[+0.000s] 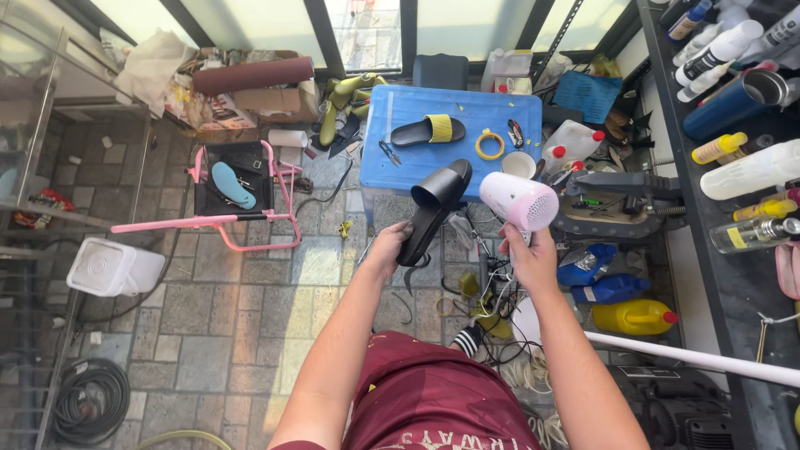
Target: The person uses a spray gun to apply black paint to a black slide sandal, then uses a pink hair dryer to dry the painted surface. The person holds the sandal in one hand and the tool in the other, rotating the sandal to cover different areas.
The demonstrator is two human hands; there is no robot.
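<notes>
Left hand [390, 247] has its grip wrapped around the heel end of a black slide sandal [431, 208], toe tilted up and away, held in mid-air just short of the blue plastic table's [454, 171] near edge. Right hand [530, 255] grips the handle of a pale pink hair dryer [517, 200] — nozzle aimed left at the sandal's strap, very close. The risk: heat held this near could soften or warp the strap, or reach the fingers. Both forearms extend forward, elbows bent, wrists level. Farther off on the table lie a yellow-strapped sandal [429, 130] and a yellow tape roll [489, 144].
</notes>
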